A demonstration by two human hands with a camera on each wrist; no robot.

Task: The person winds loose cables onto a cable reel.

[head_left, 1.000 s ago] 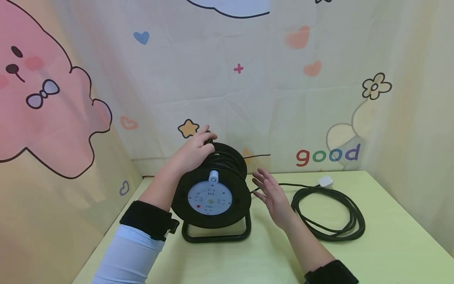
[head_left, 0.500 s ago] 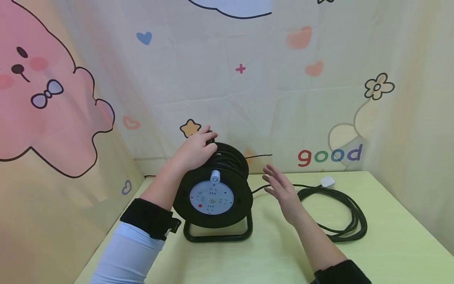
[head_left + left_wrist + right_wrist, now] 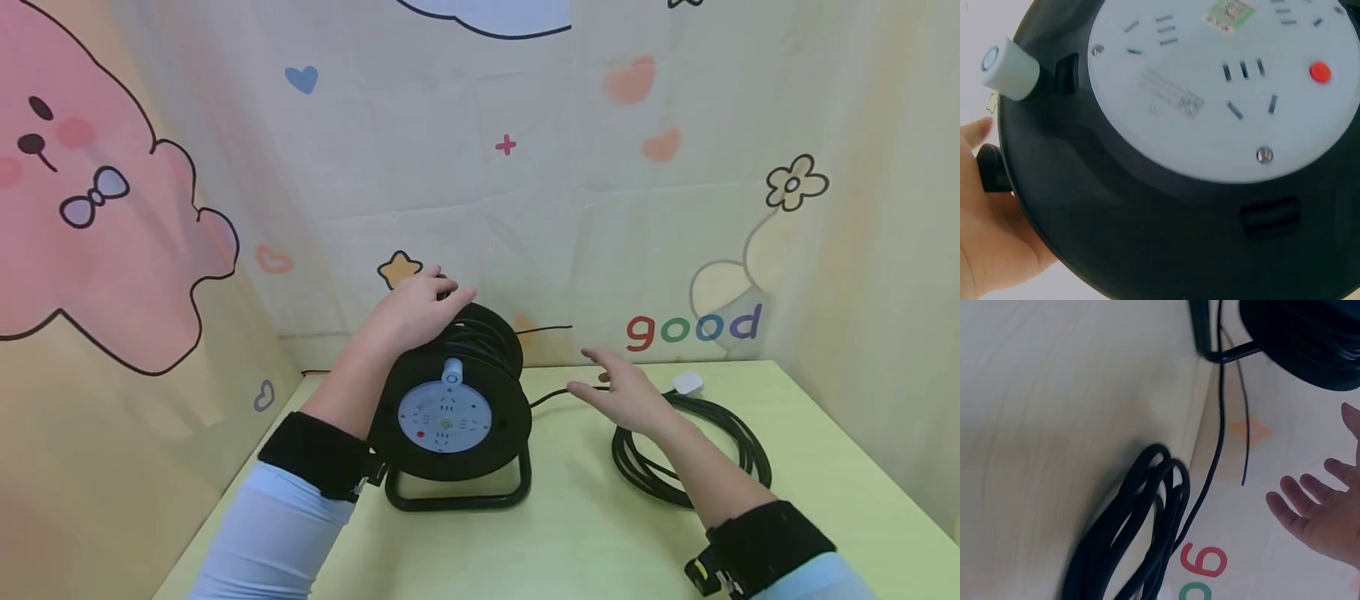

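Observation:
A black cable reel (image 3: 510, 425) stands upright on the table, its round white socket panel (image 3: 445, 417) facing me and a white crank knob (image 3: 452, 372) above the panel. My left hand (image 3: 412, 312) holds the black handle (image 3: 992, 169) at the reel's top, with the thumb stretched out; the far fingers are partly hidden. To the right of the reel, my right hand (image 3: 626, 396) hovers with fingers spread and nothing in them. Past it lies a loose coil of black cable (image 3: 738, 429) with a white plug (image 3: 687, 383). A single cable strand (image 3: 551, 396) runs from reel to coil.
The reel rests on a black tubular frame (image 3: 457, 504). A pale green table (image 3: 585, 542) reaches back to a printed cloth backdrop (image 3: 525, 217) with cartoon figures. Black straps (image 3: 322, 454) circle both wrists.
My right hand has moved right, away from the reel toward the coil, and turned. My left hand stays at the reel's top, but its thumb has lifted. Reel and coil stay in place.

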